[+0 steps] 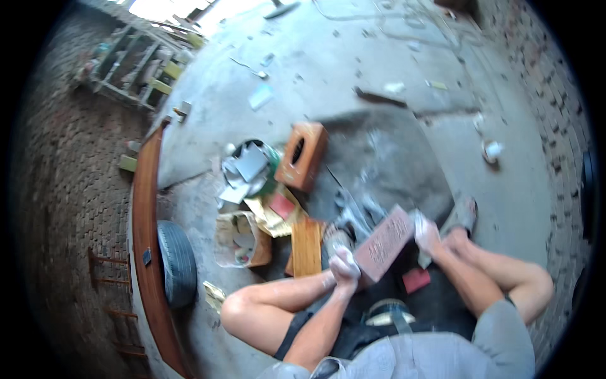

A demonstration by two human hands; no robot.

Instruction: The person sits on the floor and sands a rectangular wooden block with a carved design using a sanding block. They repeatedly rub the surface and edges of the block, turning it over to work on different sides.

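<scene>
A pinkish-red rectangular block with characters cut into its face is held tilted over my lap, its right end raised. My left hand, whitened as if with dust, is closed at its lower left end. At the upper right end, my right hand grips it, also whitened; its fingertips are blurred. A small red pad lies just below the block, near my right forearm. Crumpled grey cloth lies beyond the block. Left of my left hand stands a yellow-brown wooden block.
An orange-brown box with an oval hole stands ahead, beside a tub of papers. Nearer are yellowish sheets and an open carton. A tyre and long wooden board flank my left. A dark mat spreads ahead.
</scene>
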